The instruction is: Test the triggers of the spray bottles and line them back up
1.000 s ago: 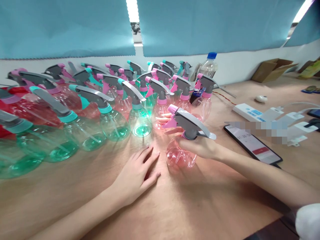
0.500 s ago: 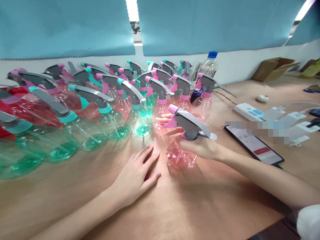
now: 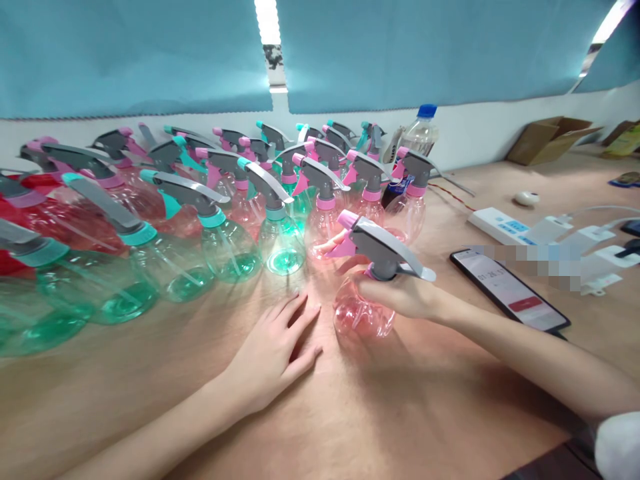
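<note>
Near edge: bare worktop [image 3: 360, 427], white sleeve [image 3: 617, 443] at right. Left hand [image 3: 270, 353] lies palm down on it, fingers slightly spread, nothing in it, just short of the front row.

Right hand [image 3: 413, 293] is on the pink bottle [image 3: 364, 317], out in front of the others, to the right of the left hand's fingertips. Grip is narrow, wrapped round the neck under the grey sprayer head [image 3: 383, 247]; fingers reach past the far side, near the pink trigger [image 3: 343, 247]. Can't tell from here if a finger bears on the trigger, or if the base is fully down on the worktop.

Step in hand, my read: handling this one bottle by the neck, one-handed. Next move calls for a firm neck hold if it's lifted, or a level base before letting go if it's placed. Neighbours stand close behind, so watch the nozzle side.

Beyond: green bottles [image 3: 283, 250] in a front row to the left, phone [image 3: 510, 290] with timer digits to the right, power strip [image 3: 503, 227] past it. More sprayers [image 3: 323, 223] packed behind, then a blue-capped drink bottle [image 3: 420, 137], carton [image 3: 540, 143] far right, white wall [image 3: 470, 137].
</note>
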A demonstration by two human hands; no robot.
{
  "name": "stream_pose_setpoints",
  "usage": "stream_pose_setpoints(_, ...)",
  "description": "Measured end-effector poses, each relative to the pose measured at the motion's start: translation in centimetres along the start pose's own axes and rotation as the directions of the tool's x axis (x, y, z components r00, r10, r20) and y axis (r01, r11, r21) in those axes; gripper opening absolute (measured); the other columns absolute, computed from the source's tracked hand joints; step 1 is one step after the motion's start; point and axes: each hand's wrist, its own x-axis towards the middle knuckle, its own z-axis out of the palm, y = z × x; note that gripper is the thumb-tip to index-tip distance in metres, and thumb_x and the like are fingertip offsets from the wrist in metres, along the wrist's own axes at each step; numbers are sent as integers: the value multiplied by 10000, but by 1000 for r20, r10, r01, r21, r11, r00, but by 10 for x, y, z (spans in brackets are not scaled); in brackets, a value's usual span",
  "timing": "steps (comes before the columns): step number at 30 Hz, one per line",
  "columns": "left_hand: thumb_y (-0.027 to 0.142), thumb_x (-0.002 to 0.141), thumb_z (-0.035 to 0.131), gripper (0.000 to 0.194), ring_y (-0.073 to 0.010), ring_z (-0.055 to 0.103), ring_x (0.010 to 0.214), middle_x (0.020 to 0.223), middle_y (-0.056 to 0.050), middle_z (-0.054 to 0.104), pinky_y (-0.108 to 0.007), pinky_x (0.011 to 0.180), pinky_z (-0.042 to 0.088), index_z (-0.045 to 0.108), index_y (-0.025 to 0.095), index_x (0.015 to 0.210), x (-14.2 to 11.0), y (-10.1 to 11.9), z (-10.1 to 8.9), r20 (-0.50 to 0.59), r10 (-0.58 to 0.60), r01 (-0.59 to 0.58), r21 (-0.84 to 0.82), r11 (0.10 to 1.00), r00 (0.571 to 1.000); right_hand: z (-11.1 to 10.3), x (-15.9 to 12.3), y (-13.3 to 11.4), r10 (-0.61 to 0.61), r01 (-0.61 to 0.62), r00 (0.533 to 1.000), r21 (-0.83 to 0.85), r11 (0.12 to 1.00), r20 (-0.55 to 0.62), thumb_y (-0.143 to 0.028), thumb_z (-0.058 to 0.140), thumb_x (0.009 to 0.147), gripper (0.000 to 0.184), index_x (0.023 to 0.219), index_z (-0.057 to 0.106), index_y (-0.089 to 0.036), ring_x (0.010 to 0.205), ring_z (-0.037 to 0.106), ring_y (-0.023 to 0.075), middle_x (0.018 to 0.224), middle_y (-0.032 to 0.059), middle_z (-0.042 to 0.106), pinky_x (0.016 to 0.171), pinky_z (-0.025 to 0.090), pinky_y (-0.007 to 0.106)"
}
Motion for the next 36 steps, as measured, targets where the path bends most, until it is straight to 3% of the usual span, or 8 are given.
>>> stream_pose_setpoints(5,395,965,445,493,-347,425,1308,1458,-195,421,-541,1034,394,471,143,1388,-1,0,0,3,0,0,10,1000,1000,0,-1,4,32,-31,999,-18,999,15,-56,461,612,590,1152,592,-254,411,340,72,541,-93,451,411,336,222)
stream_pose_setpoints(12,397,960,461,490,-345,419,1316,1467,-179,418,-532,1042,389,463,167,1392,-1,0,0,0,-4,4,-7,1000,1000,0,1,0,-20,20,1000,-42,999,4,-88,512,629,352,910,623,-267,460,443,128,544,-57,484,462,443,284)
stream_pose_setpoints(16,396,960,462,492,-345,417,1319,1469,-183,414,-538,1038,392,461,166,1394,0,0,-1,12,-6,6,-8,1000,1000,1,1,1,-23,22,1000,-77,997,-15,-127,509,638,230,804,585,-267,415,355,121,476,-68,386,404,383,274)
stream_pose_setpoints(23,397,960,467,500,-356,402,1327,1474,-191,404,-548,1051,377,470,145,1392,0,1,-2,30,-17,17,-6,1000,999,1,0,0,-25,21,998,-66,998,-50,-129,475,597,174,710,521,-252,398,238,93,439,-95,247,394,306,257)
stream_pose_setpoints(27,396,961,462,498,-350,403,1326,1476,-191,400,-542,1051,380,472,142,1390,0,1,-2,35,-12,12,1,1000,999,0,-1,2,-16,13,999,-79,997,-30,-128,492,620,217,775,572,-256,397,269,97,450,-87,286,390,316,253)
stream_pose_setpoints(33,406,962,459,494,-341,411,1321,1476,-176,407,-538,1047,383,462,165,1394,0,0,0,13,-7,7,8,1000,1000,-1,0,2,-17,16,1000,-103,995,-10,-110,476,624,535,1116,616,-269,398,247,83,471,-96,283,382,330,235)
stream_pose_setpoints(36,403,964,453,494,-342,411,1321,1473,-182,408,-536,1047,382,463,158,1394,-1,0,0,18,-5,5,8,1000,1000,-1,0,2,-45,44,999,-71,996,-13,-98,465,621,595,1173,597,-275,408,235,76,476,-103,264,393,363,230)
